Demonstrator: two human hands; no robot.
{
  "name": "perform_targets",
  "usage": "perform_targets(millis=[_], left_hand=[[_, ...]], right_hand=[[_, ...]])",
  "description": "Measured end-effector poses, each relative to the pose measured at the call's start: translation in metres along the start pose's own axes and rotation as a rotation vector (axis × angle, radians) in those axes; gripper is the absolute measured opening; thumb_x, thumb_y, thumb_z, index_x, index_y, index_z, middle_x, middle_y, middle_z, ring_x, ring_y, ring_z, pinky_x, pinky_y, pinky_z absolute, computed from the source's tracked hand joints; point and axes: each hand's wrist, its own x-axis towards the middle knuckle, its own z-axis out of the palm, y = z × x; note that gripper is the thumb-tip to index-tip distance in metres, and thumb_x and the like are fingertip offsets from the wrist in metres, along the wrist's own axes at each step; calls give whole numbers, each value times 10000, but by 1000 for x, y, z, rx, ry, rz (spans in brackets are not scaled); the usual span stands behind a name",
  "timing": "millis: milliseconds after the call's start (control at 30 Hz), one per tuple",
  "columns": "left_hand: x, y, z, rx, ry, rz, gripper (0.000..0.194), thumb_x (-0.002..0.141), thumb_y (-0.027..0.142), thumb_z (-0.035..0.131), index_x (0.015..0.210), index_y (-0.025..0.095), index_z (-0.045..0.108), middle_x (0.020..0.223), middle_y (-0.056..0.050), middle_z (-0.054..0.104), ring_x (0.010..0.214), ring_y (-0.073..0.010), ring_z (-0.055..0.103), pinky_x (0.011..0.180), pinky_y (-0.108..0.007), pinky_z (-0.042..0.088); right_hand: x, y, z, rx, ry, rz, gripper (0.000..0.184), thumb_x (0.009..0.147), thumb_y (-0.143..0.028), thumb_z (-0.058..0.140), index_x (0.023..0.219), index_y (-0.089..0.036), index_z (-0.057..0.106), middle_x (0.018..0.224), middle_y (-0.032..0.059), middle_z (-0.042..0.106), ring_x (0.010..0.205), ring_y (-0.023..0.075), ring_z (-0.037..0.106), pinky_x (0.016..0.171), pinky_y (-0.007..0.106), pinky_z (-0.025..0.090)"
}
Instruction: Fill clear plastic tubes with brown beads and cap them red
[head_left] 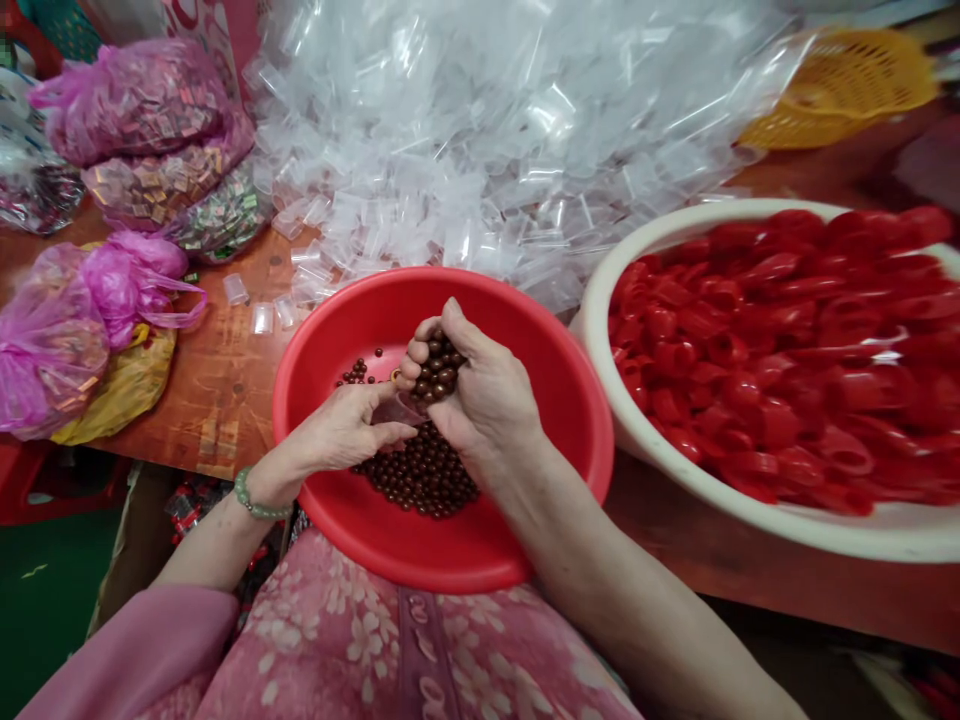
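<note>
A red plastic basin point(525, 350) rests on my lap and the table edge, with several small dark brown beads point(424, 475) pooled at its bottom. My right hand point(480, 390) is cupped above them, closed on a handful of the brown beads. My left hand point(349, 425) pinches a small clear plastic container point(397, 408) just under the right hand's fingers. A green bead bracelet sits on my left wrist.
A big heap of clear plastic containers point(487, 130) fills the back of the wooden table. A white basin point(600, 300) of red plastic caps stands at the right, a yellow basket point(847, 85) behind it. Pink bags point(135, 100) of small items lie at the left.
</note>
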Motion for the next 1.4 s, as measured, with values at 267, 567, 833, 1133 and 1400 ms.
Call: perform_targets(millis=[267, 567, 833, 1133, 1400], left_hand=[[5, 3, 2, -183, -24, -111, 121, 812, 194, 636, 905, 120, 616, 743, 0, 614, 686, -106, 579, 684, -251, 480], [10, -4, 6, -374, -52, -133, 125, 799, 184, 653, 901, 127, 608, 743, 20, 597, 659, -86, 588, 744, -286, 522], [10, 2, 4, -348, -70, -120, 179, 763, 158, 687, 936, 130, 650, 751, 28, 599, 694, -93, 557, 758, -274, 481], [-3, 1, -8, -447, -1, 57, 168, 707, 190, 770, 852, 132, 710, 843, -22, 695, 818, -115, 627, 892, -302, 480], [-6, 6, -7, -425, 16, 70, 159, 728, 139, 727, 887, 138, 722, 861, -28, 709, 841, -131, 643, 907, -318, 489]], right_hand=[[-2, -2, 1, -65, -40, -68, 397, 827, -564, 671, 710, -198, 570, 604, -54, 537, 527, 75, 539, 532, 229, 477], [-6, -4, 3, -137, -17, -102, 314, 853, -451, 668, 696, -203, 557, 591, -59, 516, 519, 66, 519, 547, 209, 493], [-6, -5, 3, -59, 48, -75, 243, 907, -314, 589, 701, -191, 555, 583, -60, 480, 498, 51, 469, 498, 177, 435], [-9, -2, -33, -289, -98, -163, 330, 664, -482, 820, 670, -201, 648, 660, -21, 607, 639, 105, 569, 653, 243, 518], [-24, -2, -51, -566, -242, -237, 272, 815, -501, 711, 811, -230, 729, 820, 7, 706, 804, 132, 644, 846, 285, 496]])
